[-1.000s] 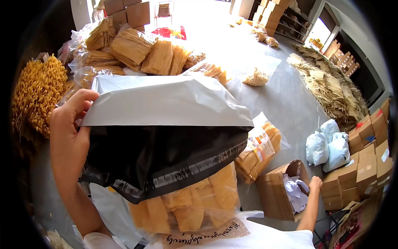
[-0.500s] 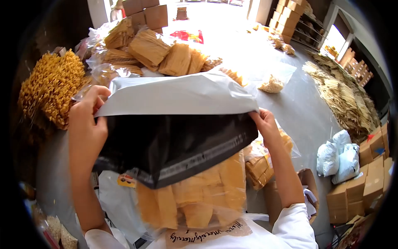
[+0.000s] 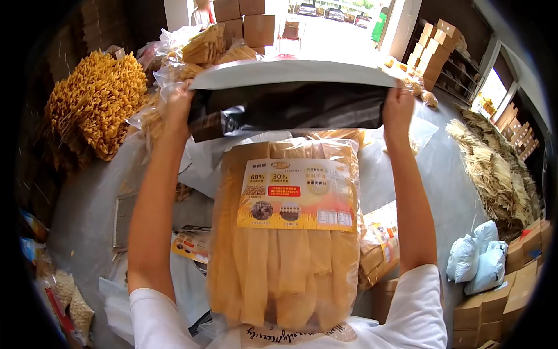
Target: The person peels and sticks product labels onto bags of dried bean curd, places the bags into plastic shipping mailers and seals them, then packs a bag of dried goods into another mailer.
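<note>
Left hand (image 3: 178, 109) has one end of a white-and-black plastic mailer (image 3: 290, 107) pinched, right hand (image 3: 399, 113) has the other — it's spread across upper centre. Labelled clear bag of tan dried strips (image 3: 288, 256) sits mid-frame, just below.

I count two hands of mine, left hand (image 3: 178, 110) and right hand (image 3: 399, 111), on one black-lined bag (image 3: 290, 104). I have one big labelled pack (image 3: 285, 256) before me and one more pack (image 3: 381, 241) beside it. Toward the right edge of the floor (image 3: 450, 180) I count three pale blue bundles (image 3: 487, 269); toward its left edge, two bags of pale pieces (image 3: 81, 308). Outside, three cars (image 3: 335, 14).
</note>
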Tool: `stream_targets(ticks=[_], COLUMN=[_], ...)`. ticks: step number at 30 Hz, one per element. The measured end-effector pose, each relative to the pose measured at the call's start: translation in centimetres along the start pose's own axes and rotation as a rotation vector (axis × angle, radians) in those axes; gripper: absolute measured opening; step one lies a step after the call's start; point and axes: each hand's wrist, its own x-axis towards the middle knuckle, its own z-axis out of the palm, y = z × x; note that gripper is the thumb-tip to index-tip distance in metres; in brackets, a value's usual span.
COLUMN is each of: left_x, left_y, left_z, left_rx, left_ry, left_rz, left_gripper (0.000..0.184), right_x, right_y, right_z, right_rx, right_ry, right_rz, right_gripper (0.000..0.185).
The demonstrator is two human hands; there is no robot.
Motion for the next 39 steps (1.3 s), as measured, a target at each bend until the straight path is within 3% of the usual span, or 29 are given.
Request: stream_targets(ticks=[1, 2, 3, 5, 6, 7, 8, 9, 11, 13, 14, 15, 17, 19, 20, 21, 23, 24, 26, 27, 29, 31, 32, 34, 36, 39], left_x=[0.3, 1.0, 0.5, -0.7, 1.2, 0.7, 0.6, 0.3, 2.6, 4.0, 5.1, 6.4, 7.2, 5.9, 4.6, 3.8, 1.9, 0.5, -0.6, -1.4, -2.0, -0.8, -0.9, -1.6, -2.4, -4.0], left_y=[1.6, 2.1, 2.4, 2.7, 0.0, -1.4, -2.7, -4.2, -9.6, -12.1, -13.9, -15.6, -17.1, -17.5, -17.7, -19.8, -24.7, -26.2, -26.1, -24.4, -23.9, -24.4, -24.4, -23.2, -21.5, -18.2], left_z=[0.4, -0.1, -0.4, -0.8, -2.7, -2.5, -2.9, -2.4, -3.7, -4.1, -5.0, -6.3, -6.7, -5.2, -4.2, -3.9, -3.5, -3.5, -3.1, -2.6, -1.8, -1.0, -0.7, 0.1, 0.3, 0.4], left_rx=[-0.258, -0.394, -0.402, 0.302, 0.781, 1.068, 1.077, 1.131, 1.237, 0.034, 0.033, -0.206, -0.444, -0.626, -0.663, -0.487, -0.402, -0.391, -0.377, -0.387, -0.393, -0.361, -0.353, -0.206, -0.236, -0.196], left_ry=[-0.042, -0.341, -0.339, -0.358, -0.324, -0.125, -0.061, 0.083, 0.066, -0.169, -0.165, -0.249, -0.325, 0.069, 0.026, 0.027, -0.018, -0.057, -0.093, -0.003, 0.094, 0.295, 0.298, 0.291, 0.276, 0.221], left_rz=[-0.059, 0.032, 0.041, 0.231, 0.48, 0.393, 0.511, 0.398, 0.456, -0.566, -0.565, -0.589, -0.606, -0.613, -0.591, -0.567, -0.612, -0.598, -0.583, -0.566, -0.562, -0.379, -0.385, -0.146, -0.105, 0.002], left_gripper=[0.017, 0.026, 0.026, 0.033, 0.04, 0.029, 0.022, 0.016, 0.013, 0.01, 0.01, 0.012, 0.015, 0.026, 0.027, 0.026, 0.025, 0.023, 0.02, 0.015, 0.01, 0.007, 0.007, 0.015, 0.018, 0.029], right_x=[0.5, 0.5, 0.1, -1.0, -1.3, -1.7, -2.0, -2.6, -3.9, -4.5, -4.7, -4.9, -5.1, -6.4, -7.6, -8.8, -11.6, -13.3, -15.5, -15.9, -14.6, -13.5, -13.2, -12.8, -12.8, -12.7], right_y=[-1.3, -2.7, -3.5, -1.9, -0.8, 0.8, 3.2, 5.8, 9.8, 12.4, 13.3, 13.9, 14.7, 16.1, 18.6, 20.1, 18.5, 19.7, 22.6, 22.7, 17.2, 14.0, 13.7, 12.4, 10.6, 10.8], right_z=[-0.9, -1.8, -2.7, -4.0, -4.1, -4.0, -3.4, -2.6, -0.8, 0.6, 1.1, 1.2, 1.6, 1.4, 1.4, 1.3, 0.2, -0.3, -0.6, -0.8, -2.8, -2.4, -2.0, -1.3, -1.0, -2.5], right_rx=[-0.089, -0.068, -0.047, -0.178, -0.226, -0.276, -0.396, -0.513, -0.492, -0.371, -0.252, -0.252, 0.059, 0.078, 0.112, 0.146, -0.154, -0.151, 0.17, 0.276, 0.534, 0.622, 0.61, 0.601, 0.599, 0.46], right_ry=[0.139, 0.159, 0.181, 0.013, -0.129, -0.271, -0.34, -0.411, -0.573, -0.491, -0.414, -0.414, -0.441, -0.507, -0.58, -0.651, -0.55, -0.553, -0.511, -0.493, -0.622, -0.563, -0.449, -0.34, -0.133, -0.215], right_rz=[-0.207, -0.244, -0.282, -0.262, -0.215, -0.163, -0.124, -0.083, 0.112, 0.1, 0.092, 0.092, 0.213, 0.269, 0.337, 0.404, 0.238, 0.239, 0.496, 0.583, 0.743, 0.773, 0.685, 0.607, 0.318, 0.191], right_gripper=[0.021, 0.018, 0.015, 0.017, 0.019, 0.021, 0.023, 0.026, 0.029, 0.03, 0.032, 0.032, 0.029, 0.025, 0.022, 0.019, 0.019, 0.019, 0.018, 0.018, 0.018, 0.017, 0.016, 0.016, 0.017, 0.019])
